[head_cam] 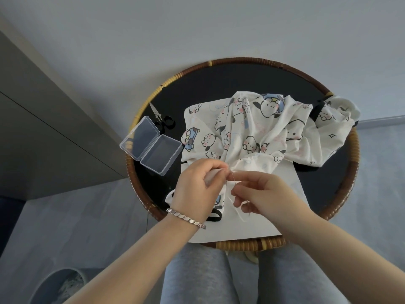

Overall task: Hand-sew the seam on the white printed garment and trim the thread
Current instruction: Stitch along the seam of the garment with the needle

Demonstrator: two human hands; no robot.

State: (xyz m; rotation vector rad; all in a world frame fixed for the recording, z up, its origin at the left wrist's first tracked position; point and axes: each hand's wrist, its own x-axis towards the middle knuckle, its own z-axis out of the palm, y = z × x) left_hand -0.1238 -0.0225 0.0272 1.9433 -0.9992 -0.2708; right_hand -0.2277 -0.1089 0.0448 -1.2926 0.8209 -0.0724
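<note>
Grey floor and pale wall around a round black worktop (353,154) with a woven rattan rim. Grey cabinet (43,128) off to the left, grey bin (59,286) on the floor at lower left.

Across the middle and right of the worktop, white printed garment (252,128), crumpled, covered in cartoon puppy faces, one end reaching the right edge, the other gathered toward the near edge. Under it, white sheet (289,194) lying flat and running out to the near edge.

At the left edge, clear plastic box (151,144), lid swung open, partly overhanging the rim. Just behind it toward the far-left edge, small scissors (161,119) with black handles, blades pointing away, apart from the garment.

Over the near edge, left hand (195,187), fingers curled, pinching a gathered fold of the garment between thumb and fingertips, silver bracelet (186,218) at the wrist. Just beside it, right hand (263,194), forefinger stretched out to the fold, thumb and remaining fingers closed on a fine thread (234,181) running from the fold. Needle too thin to make out for certain. Black elastic band (215,215) showing at the garment's near end, below the left hand. Below the worktop, two knees in grey trousers (197,277).
</note>
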